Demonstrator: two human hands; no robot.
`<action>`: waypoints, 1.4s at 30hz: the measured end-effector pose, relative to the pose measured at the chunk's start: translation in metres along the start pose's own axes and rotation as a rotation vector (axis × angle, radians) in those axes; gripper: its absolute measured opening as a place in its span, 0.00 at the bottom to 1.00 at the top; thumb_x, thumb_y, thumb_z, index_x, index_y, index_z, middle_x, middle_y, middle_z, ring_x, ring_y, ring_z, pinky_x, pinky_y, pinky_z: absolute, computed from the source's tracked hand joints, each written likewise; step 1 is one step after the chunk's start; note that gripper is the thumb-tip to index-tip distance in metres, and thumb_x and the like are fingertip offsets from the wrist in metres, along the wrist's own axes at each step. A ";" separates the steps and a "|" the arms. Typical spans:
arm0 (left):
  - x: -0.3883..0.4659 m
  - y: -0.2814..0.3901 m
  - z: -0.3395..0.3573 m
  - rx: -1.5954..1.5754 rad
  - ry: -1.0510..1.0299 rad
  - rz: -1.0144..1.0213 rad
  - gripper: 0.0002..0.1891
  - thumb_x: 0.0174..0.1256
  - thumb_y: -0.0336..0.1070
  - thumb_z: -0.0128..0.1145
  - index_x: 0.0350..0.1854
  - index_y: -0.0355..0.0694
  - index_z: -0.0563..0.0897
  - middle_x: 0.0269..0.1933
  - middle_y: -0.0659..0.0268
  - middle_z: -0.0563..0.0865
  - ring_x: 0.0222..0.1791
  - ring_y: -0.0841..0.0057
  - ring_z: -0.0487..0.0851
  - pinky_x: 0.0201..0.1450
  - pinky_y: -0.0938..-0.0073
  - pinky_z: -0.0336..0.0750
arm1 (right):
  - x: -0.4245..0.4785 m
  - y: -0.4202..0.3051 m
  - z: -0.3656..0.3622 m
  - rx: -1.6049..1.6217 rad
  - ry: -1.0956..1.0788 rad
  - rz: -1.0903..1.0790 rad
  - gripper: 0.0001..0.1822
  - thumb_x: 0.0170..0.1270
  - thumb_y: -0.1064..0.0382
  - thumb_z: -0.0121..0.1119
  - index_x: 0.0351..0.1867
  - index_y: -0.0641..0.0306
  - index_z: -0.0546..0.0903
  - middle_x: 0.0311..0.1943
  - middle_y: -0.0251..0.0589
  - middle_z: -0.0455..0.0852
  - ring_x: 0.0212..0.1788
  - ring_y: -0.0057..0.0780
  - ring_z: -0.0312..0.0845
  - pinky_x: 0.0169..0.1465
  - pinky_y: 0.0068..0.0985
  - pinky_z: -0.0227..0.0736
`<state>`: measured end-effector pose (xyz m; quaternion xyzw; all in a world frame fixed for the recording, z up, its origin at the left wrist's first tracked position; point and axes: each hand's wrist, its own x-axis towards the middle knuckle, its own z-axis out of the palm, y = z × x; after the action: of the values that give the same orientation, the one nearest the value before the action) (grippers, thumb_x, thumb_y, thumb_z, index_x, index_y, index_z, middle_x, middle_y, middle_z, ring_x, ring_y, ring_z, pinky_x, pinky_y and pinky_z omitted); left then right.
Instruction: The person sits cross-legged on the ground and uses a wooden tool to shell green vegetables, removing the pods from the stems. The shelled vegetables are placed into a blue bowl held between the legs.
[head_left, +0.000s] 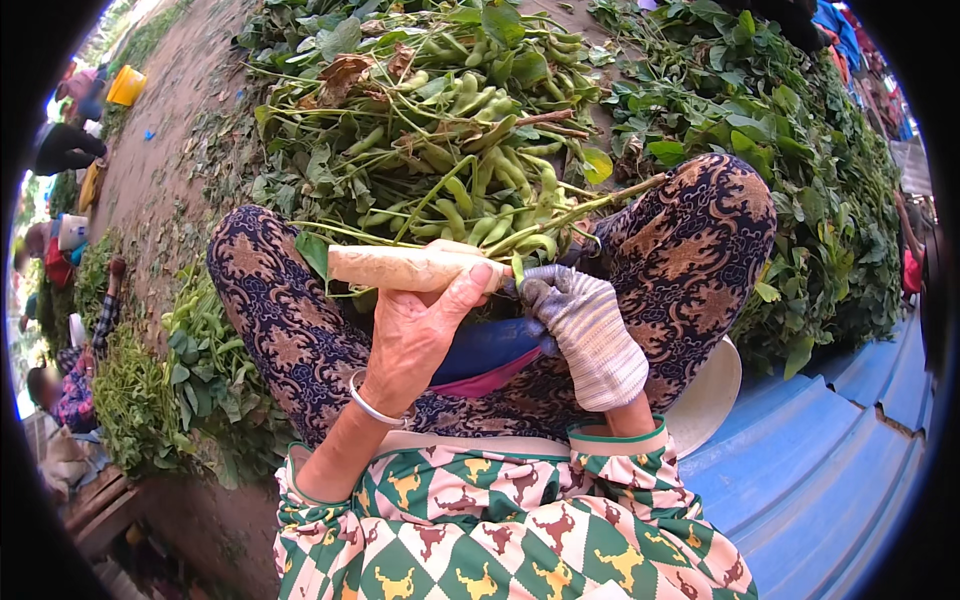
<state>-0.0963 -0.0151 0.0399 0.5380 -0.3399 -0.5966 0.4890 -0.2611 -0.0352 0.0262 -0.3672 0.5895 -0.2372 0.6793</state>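
My left hand (420, 315), bare and with a bangle at the wrist, grips a thick, pale, cylindrical piece (390, 268) held crosswise. It looks like wood or a peeled root; I cannot tell which. My right hand (574, 319) wears a striped, soiled knit glove. Its fingers close on a green bean pod (518, 270), close to the pale piece's right end. Just beyond both hands runs a leafless green plant stem (600, 204). Before me lies a heap of bean plants (450, 150) with plump green pods. A blue object (484, 351), partly hidden, sits between my legs above pink material (487, 379).
Leafy plants are piled at the right (795, 172); more podded plants (210, 352) lie to the left. Blue corrugated sheeting (810, 465) and a pale round-edged object (709, 397) are at my right. Several people and a yellow bucket (126, 85) appear far left.
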 end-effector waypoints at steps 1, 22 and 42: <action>-0.001 -0.003 -0.001 0.019 0.009 0.020 0.07 0.63 0.31 0.62 0.39 0.32 0.82 0.37 0.67 0.85 0.36 0.85 0.81 0.42 0.84 0.75 | 0.000 0.001 0.001 -0.035 0.000 -0.025 0.10 0.62 0.60 0.62 0.38 0.64 0.83 0.20 0.31 0.80 0.21 0.16 0.73 0.23 0.18 0.69; 0.000 -0.024 0.011 0.409 0.023 0.330 0.01 0.61 0.25 0.59 0.34 0.35 0.80 0.33 0.67 0.78 0.30 0.80 0.77 0.36 0.81 0.71 | 0.009 0.022 0.007 -0.484 0.132 -0.468 0.11 0.60 0.58 0.63 0.35 0.65 0.84 0.21 0.44 0.81 0.21 0.33 0.77 0.25 0.27 0.70; 0.066 0.024 0.028 0.207 -0.228 0.150 0.06 0.62 0.26 0.60 0.39 0.33 0.78 0.33 0.67 0.81 0.30 0.81 0.83 0.33 0.83 0.77 | 0.011 0.014 -0.001 0.250 -0.201 0.105 0.13 0.68 0.56 0.50 0.46 0.59 0.80 0.20 0.29 0.77 0.13 0.14 0.64 0.15 0.12 0.55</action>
<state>-0.1143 -0.0879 0.0467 0.4875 -0.4918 -0.5776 0.4323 -0.2614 -0.0349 0.0085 -0.2703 0.5028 -0.2350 0.7867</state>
